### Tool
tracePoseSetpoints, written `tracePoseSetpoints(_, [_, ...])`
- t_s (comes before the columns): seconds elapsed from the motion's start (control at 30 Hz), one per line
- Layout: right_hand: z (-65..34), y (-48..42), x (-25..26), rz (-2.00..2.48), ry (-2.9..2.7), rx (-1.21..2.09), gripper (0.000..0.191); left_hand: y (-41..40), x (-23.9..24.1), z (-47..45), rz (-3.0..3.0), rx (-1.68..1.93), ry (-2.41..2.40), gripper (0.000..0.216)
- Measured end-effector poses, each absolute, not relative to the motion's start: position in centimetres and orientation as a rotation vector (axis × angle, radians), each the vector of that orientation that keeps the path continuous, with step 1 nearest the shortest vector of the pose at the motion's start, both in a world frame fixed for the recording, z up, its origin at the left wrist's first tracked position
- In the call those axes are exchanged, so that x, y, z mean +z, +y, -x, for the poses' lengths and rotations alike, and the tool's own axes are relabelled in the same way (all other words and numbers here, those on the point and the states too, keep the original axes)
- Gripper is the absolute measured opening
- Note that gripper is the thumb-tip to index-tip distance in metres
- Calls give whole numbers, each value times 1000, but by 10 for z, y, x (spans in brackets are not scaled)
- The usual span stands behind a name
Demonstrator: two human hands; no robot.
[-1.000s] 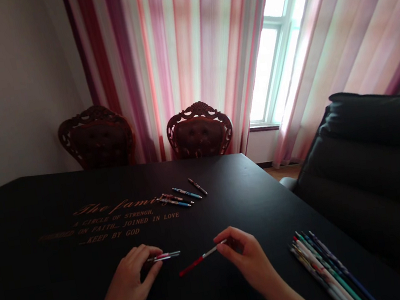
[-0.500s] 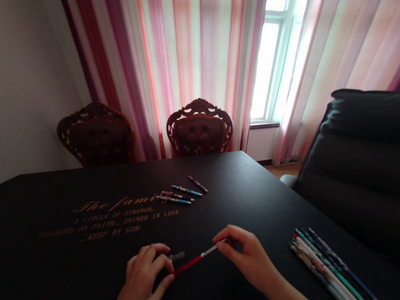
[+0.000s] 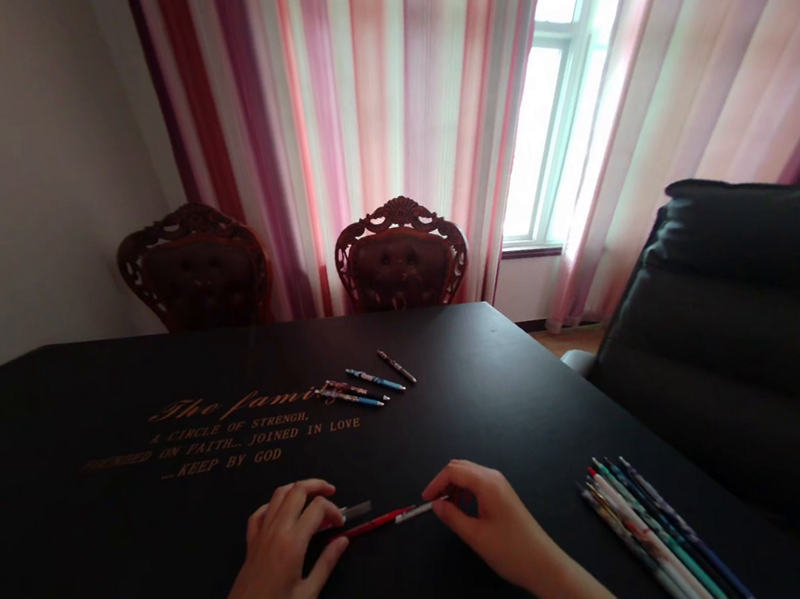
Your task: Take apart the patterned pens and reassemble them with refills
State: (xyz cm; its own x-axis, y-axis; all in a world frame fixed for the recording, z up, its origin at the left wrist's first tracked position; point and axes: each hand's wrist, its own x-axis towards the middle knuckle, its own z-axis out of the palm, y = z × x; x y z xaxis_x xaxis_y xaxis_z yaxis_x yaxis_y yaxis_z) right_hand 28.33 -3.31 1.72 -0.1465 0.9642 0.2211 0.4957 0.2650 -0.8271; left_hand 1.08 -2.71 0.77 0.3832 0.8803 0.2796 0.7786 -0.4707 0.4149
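Clock face centred on the pen, six o'clock towards the wearer.

Item: red-and-white pen (image 3: 375, 523), slim, low over the tabletop (image 3: 477, 399), lying roughly nine to three between the hands; red length at nine, pale length at three. Whether it touches the surface cannot be told.

Item: right hand (image 3: 484, 514), at three o'clock. Thumb and forefinger pinched on the pale end.

Item: left hand (image 3: 286, 540), at nine. Fingers curled, small gap between thumb and forefinger; the red end meets their tips, grip unclear. A grey piece (image 3: 358, 511) juts past the fingertips, just beside the pen on its twelve o'clock side; its hold is hidden.

Item: four pens (image 3: 374, 380), loosely grouped, at twelve.

Item: bundle of pens (image 3: 655, 541), side by side, between three and four.

Item: gold lettering (image 3: 225, 444), towards ten; black armchair (image 3: 747, 336), between two and three.

Handling note, by judgement: steady the red end lightly with the left thumb and forefinger, keep the right pinch in line with the pen's length, and hold the grey piece clear. A shaft this thin would probably roll or slip under sideways pressure.
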Motion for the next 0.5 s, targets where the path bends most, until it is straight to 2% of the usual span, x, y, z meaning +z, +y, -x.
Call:
tracePoseSetpoints(0.2, [-267,-42,17,1362,-1767,883,10,-40,11,-24,-2423,738,1291,23])
tracePoseSetpoints(0.5, [-244,-52,9,1285,-1847,861,12,-49,14,-38,-2390,656,1200,15])
